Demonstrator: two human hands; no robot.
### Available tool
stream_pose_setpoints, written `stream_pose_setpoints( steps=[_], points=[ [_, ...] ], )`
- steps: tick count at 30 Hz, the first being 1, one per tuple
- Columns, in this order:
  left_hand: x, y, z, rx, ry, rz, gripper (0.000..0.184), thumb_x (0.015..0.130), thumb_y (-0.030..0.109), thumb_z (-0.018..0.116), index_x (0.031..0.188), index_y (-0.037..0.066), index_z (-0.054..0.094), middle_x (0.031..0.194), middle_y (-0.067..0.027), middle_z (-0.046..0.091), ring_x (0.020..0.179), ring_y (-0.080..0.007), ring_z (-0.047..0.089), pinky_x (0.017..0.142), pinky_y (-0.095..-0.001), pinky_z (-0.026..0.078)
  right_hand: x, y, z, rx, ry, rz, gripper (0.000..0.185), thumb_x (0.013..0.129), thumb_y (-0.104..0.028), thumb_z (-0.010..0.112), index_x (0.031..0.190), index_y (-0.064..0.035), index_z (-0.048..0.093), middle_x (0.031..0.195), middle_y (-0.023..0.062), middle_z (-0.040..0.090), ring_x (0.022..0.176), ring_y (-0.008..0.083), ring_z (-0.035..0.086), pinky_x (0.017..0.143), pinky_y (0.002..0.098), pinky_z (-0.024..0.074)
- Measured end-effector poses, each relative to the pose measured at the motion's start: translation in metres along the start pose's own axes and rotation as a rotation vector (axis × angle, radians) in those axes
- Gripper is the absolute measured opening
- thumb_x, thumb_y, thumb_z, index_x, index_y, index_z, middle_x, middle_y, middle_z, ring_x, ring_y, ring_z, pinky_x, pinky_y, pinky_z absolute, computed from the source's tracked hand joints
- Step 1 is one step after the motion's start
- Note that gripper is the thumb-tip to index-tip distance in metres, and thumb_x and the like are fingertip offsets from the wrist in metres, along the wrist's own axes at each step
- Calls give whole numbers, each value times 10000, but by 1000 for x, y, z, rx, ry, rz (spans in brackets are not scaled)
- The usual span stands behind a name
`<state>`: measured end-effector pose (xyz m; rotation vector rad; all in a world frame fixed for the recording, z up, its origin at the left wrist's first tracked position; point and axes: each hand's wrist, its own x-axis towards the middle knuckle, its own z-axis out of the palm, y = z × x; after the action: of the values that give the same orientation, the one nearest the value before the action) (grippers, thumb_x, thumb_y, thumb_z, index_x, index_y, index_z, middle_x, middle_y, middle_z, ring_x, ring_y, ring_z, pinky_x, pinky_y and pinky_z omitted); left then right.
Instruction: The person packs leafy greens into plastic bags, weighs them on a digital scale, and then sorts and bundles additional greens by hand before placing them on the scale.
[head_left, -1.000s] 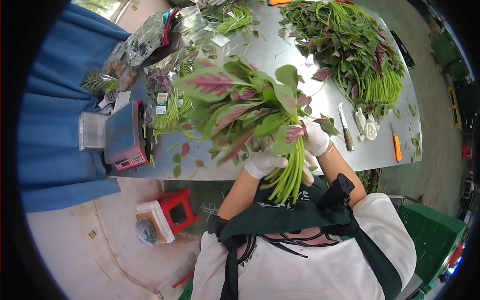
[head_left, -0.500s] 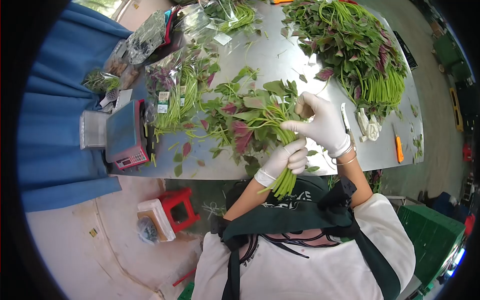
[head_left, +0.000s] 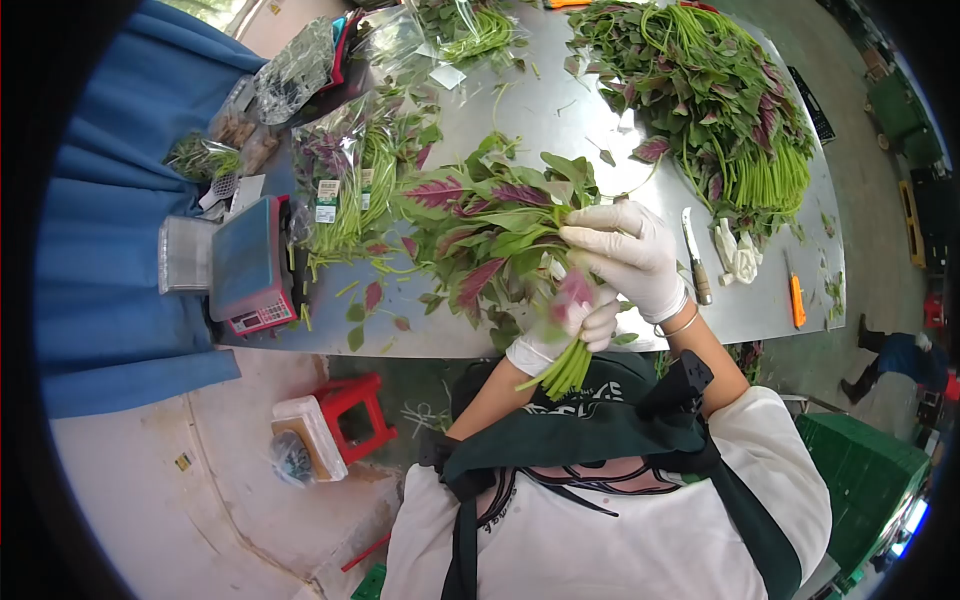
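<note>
2 labelled bags seemingly hold greens; left hand clasps stems, right hand pinches leafy tops.

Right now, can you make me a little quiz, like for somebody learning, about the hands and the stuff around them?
1. True or false: the left hand grips the stems.
2. Which lies nearer the right hand?
A: the scale
B: the brown-handled knife
3. Fill in: the curtain is ____.

Key: 1 true; 2 B; 3 blue.
</note>
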<state>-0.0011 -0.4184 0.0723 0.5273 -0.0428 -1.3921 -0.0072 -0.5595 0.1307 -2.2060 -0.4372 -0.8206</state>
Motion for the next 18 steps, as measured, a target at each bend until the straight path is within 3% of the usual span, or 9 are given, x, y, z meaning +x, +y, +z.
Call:
stream_pose_setpoints(
  steps=[5,8,12,15,18],
  points=[
    [-4,5,12,37,17,10,210,919,219,460,740,136,387,510,65,244,385,-41,245,365,-201,203,-14,0,-3,141,21,99,304,638,-76,704,936,-136,685,970,78,627,752,217,592,640,286,464],
    [-5,7,18,52,53,41,187,920,222,459,763,133,409,505,67,246,382,-43,243,361,-198,196,-24,0,-5,226,165,213,258,640,-92,714,895,-110,681,923,69,628,743,215,590,638,286,460],
    [0,2,10,79,78,4,153,903,207,484,786,125,427,500,63,256,381,-51,258,361,-209,214,-3,-13,-11,38,57,178,165,642,-112,727,788,-92,654,816,17,610,720,191,582,623,289,453],
    [2,2,12,113,156,6,169,889,195,497,763,118,414,498,57,269,382,-58,277,366,-216,231,-1,-6,-2,-72,-66,155,159,653,-114,726,796,-105,655,800,23,605,717,190,580,623,291,454],
    [-2,10,20,139,239,35,200,884,189,499,726,108,406,498,51,283,388,-61,299,374,-220,248,2,-7,-3,170,26,329,129,683,-110,711,792,-99,643,771,36,582,677,181,576,609,286,461]
  ],
)
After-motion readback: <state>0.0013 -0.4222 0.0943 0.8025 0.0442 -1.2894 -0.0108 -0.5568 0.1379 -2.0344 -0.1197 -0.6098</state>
